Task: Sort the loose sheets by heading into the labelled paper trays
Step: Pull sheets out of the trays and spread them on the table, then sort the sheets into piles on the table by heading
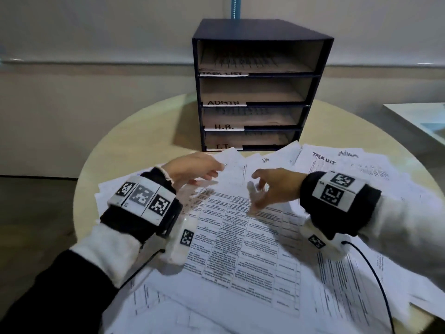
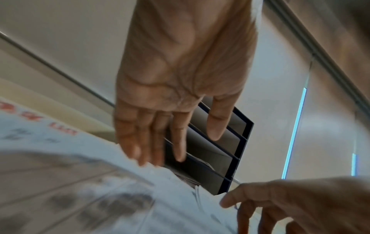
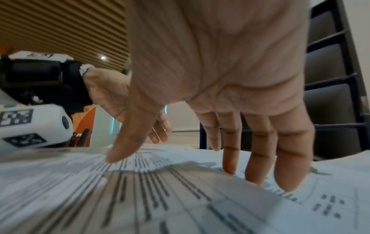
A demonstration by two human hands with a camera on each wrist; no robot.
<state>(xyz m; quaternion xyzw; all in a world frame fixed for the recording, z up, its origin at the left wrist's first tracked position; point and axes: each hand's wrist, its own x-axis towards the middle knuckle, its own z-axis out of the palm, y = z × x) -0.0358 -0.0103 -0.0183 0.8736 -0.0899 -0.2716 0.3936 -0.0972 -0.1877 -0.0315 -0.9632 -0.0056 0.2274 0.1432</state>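
Four labelled trays (image 1: 252, 68), two hands (image 1: 192, 169), many loose sheets (image 1: 240, 237).

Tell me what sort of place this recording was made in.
Probably an office or meeting room: a dark paper tray unit labelled TASK LIST, ADMIN, H.R. and I.T., printed sheets spread on a round table.

A round pale wooden table (image 1: 134, 145) is standing against a plain off-white wall (image 1: 96, 32) with a horizontal rail (image 1: 72, 62) running along it. A blue pole (image 1: 235, 7) is rising behind. A slatted wooden ceiling (image 3: 66, 26) is showing overhead, a small light (image 3: 102, 57) glowing.
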